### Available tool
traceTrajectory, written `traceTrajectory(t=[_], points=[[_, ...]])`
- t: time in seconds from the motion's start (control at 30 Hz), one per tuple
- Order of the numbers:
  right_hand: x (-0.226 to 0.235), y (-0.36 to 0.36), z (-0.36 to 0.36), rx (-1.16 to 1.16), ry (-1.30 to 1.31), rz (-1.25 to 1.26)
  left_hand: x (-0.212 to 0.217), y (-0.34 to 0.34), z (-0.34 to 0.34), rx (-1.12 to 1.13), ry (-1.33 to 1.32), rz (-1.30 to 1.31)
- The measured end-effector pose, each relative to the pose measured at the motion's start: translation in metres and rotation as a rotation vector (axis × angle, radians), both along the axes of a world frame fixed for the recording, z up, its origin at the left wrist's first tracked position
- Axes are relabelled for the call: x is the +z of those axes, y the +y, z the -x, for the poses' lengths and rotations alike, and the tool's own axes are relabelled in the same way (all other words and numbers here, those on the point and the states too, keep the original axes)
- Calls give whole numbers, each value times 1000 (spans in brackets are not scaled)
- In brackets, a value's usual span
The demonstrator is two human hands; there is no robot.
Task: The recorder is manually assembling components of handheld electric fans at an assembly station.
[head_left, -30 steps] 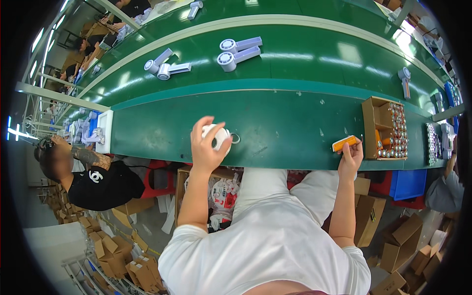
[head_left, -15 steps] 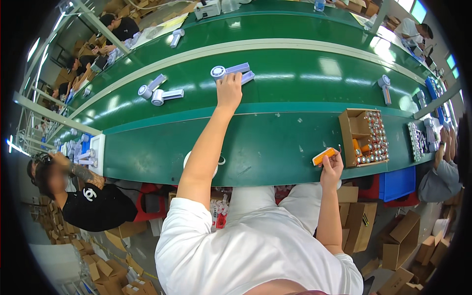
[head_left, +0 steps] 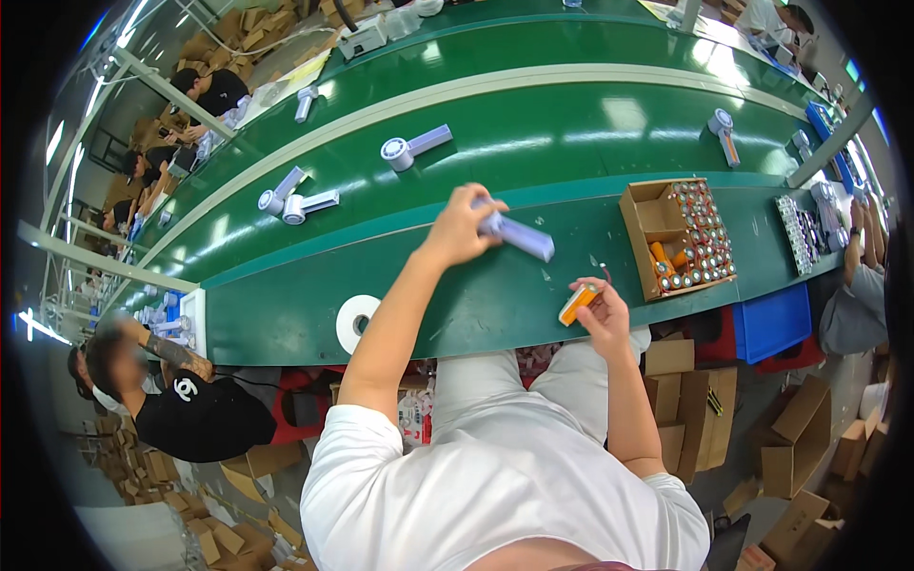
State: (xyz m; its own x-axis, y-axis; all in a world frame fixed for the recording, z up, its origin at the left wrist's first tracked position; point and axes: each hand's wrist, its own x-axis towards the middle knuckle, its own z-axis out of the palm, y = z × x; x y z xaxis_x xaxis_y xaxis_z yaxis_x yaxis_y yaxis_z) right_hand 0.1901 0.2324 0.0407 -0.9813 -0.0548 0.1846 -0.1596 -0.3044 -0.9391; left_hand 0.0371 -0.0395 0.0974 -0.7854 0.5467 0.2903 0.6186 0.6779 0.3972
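My left hand (head_left: pixel 464 228) grips a lavender handheld fan (head_left: pixel 522 237) by its round head, above the near green worktop. The fan's handle points right and is slightly blurred, and my fingers hide much of its head. In my right hand (head_left: pixel 606 321) is an orange cylindrical battery (head_left: pixel 578 304) with a white strip and a short wire, pinched between thumb and fingers. A white tape roll (head_left: pixel 356 322) lies by the worktop's near edge, partly behind my left forearm. Right of my right hand stands a cardboard box (head_left: pixel 644 266) holding several orange batteries, many with ends up.
Beyond the worktop runs a green conveyor belt (head_left: pixel 533 133) with another fan (head_left: pixel 416 147), two fans (head_left: pixel 297 202) at left and one (head_left: pixel 724 137) at right. A blue bin (head_left: pixel 773 324) sits low at right. A co-worker (head_left: pixel 205 409) sits at left; other people work around.
My left hand has drawn one fan off the belt toward me and to the right, leaving another behind. My right hand, with the battery, has shifted slightly left in the picture; the whole view has turned.
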Motion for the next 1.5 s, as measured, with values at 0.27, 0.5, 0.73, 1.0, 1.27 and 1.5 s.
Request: traceTrajectory(t=[0.27, 0.5, 0.73, 1.0, 1.27, 1.5], points=[[47, 9, -2, 192, -16, -661, -6, 44, -61, -280, 214, 40], [32, 10, -12, 253, -165, -600, -15, 53, -82, -99, 287, 172], [40, 1, -11, 257, -234, -640, -28, 44, -54, -62, -344, -457], [60, -19, -15, -8, 8, -655, -58, 44, -46, 59, -412, -619], [49, -53, 20, -85, 175, -967, -60, 37, -44, 89, -280, -619], [64, -77, 32, -34, 325, -1374, -62, 28, -42, 67, -158, -573]])
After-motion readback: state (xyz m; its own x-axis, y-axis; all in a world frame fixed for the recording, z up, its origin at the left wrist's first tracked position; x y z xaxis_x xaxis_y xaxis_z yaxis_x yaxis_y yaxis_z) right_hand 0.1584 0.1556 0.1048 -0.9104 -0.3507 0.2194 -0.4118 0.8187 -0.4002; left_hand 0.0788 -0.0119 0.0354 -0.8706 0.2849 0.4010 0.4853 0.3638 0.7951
